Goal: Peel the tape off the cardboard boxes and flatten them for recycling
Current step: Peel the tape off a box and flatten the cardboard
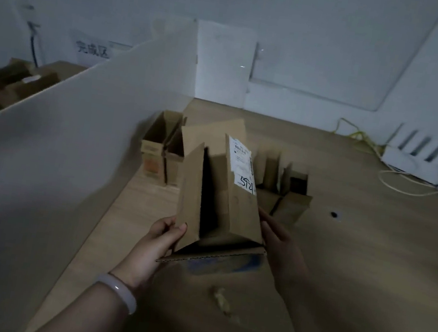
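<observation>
Partition (74,145): white panel, fills the left side, cut off by the lower left edge; hides most of what lies beyond it.
Table (366,271): pale wood, dim and grainy; near edge out of frame.
Held box (234,210): brown cardboard, lifted above the table's middle between both hands, tilted, open end toward the camera; dark inside, contents not visible. Left flap swung out, bottom flap hanging forward with a bluish patch too blurred to read.
Standing boxes (157,154): two open cartons side by side behind the held box, against the partition, partly covered by it.
Opened carton (289,198): behind and right of the held box, flaps up, lower half hidden.
Far boxes (7,82): brown pile past the partition, only tops showing.
White device (416,157): at the right wall, smeared by blur, kind unclear; yellow cable (357,134) beside it.
Left hand (156,244): pinching the swung-out flap's lower edge, thumb in front, fingers behind.
Right hand (282,248): in shadow, fingers straight and laid flat against the box's right wall.
Label (242,163): white, on the box's upper face, "5924" handwritten, print unreadable.
Bracelet (121,290): pale ring on the left wrist.
Tape scrap (224,301): crumpled strip on the table, near the camera, apart from the box.
</observation>
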The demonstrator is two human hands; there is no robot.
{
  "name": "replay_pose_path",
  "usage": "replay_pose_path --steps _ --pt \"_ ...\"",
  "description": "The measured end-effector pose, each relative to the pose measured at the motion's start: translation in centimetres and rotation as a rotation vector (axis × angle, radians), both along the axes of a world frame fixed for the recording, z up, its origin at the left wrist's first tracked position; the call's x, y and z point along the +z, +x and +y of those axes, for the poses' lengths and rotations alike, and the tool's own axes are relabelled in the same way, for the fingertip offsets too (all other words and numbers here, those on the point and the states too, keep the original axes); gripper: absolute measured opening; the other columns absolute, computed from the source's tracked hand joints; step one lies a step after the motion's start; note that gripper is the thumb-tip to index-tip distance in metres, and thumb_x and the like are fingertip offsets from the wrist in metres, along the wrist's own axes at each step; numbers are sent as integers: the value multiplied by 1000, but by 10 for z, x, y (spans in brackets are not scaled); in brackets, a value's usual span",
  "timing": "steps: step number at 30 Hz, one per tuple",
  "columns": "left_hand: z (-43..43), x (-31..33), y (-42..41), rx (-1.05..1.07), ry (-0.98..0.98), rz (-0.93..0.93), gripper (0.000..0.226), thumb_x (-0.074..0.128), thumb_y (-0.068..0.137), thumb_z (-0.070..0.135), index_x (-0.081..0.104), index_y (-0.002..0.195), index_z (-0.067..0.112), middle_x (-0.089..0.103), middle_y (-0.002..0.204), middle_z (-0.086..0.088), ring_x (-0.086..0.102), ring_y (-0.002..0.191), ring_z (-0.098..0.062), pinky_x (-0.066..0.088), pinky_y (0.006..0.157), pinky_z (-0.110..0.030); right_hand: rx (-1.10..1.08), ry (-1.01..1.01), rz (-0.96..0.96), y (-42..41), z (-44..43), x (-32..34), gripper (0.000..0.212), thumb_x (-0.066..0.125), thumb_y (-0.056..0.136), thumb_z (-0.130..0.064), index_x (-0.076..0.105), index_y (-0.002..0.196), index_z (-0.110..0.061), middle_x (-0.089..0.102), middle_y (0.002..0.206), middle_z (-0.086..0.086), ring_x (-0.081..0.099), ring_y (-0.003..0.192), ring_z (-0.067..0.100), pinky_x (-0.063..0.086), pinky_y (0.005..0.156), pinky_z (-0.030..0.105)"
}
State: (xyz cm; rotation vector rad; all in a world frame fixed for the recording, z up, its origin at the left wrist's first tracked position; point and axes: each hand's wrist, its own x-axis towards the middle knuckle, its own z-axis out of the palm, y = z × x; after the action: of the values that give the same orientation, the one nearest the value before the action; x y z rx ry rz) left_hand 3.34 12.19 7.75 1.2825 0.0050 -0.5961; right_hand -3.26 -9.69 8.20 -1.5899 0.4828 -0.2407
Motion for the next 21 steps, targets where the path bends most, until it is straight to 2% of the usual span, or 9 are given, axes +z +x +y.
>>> replay_pose_path --steps 2,4,6,7,9,11,15,18,21 --pt "-19 3 -18 -5 -21 3 35 49 96 14 47 129 3 60 126 -17 56 120 -26 37 109 -43 -32 -10 11 -21 -22 -1 26 54 96 -31 64 120 -35 67 112 -19 60 97 -11 48 74 8" --pt "-38 5 -37 -27 -43 24 37 48 95 13 47 130 3 60 127 -18 56 120 -27 41 104 -40 -51 14 50 -42 -43 -2 31 57 92 -40 62 123 -36 65 119 -13 60 100 -6 49 86 19" --pt "-57 7 -57 -61 -53 40 36 48 94 14 49 130 7 62 125 -17 59 117 -28 46 97 -38 -67 80 135 -63 -65 -7 48 58 89 -47 50 135 -35 57 134 -5 55 113 7 44 102 38" --pt "-66 7 -67 -78 -50 40 35 48 94 14 50 129 9 63 124 -15 60 114 -27 49 93 -36 -76 133 180 -74 -77 -8 60 59 87 -51 43 141 -32 51 140 -4 50 117 11 41 104 41" --pt "-84 8 -85 -109 -36 33 34 49 94 14 51 128 12 64 122 -14 62 112 -26 51 89 -34 -81 225 235 -97 -99 -10 79 63 78 -58 36 146 -30 45 144 -4 47 118 15 41 99 38" --pt "-102 5 -103 -143 -33 36 38 53 90 15 52 128 13 65 120 -15 62 111 -29 47 95 -40 -65 281 237 -121 -119 -10 91 68 63 -64 42 143 -30 50 140 -5 53 116 15 46 96 37" --pt "-130 -8 -131 -192 -42 57 53 62 78 19 51 130 16 63 122 -18 60 113 -34 42 101 -47 -12 270 170 -163 -153 -9 87 69 55 -64 57 131 -24 67 121 -5 67 100 14 55 71 22" --pt "-148 -20 -147 -255 -66 55 55 72 79 14 52 129 19 65 122 -9 62 112 -27 48 94 -38 -68 279 174 -185 -181 -15 88 70 65 -55 48 138 -12 59 132 9 63 112 26 53 91 38" --pt "-164 -28 -165 -287 -44 44 53 65 78 7 50 126 22 72 110 2 67 102 -15 53 80 -24 -69 270 140 -207 -210 -18 68 70 69 -55 64 122 -11 71 112 11 69 99 28 57 77 35"
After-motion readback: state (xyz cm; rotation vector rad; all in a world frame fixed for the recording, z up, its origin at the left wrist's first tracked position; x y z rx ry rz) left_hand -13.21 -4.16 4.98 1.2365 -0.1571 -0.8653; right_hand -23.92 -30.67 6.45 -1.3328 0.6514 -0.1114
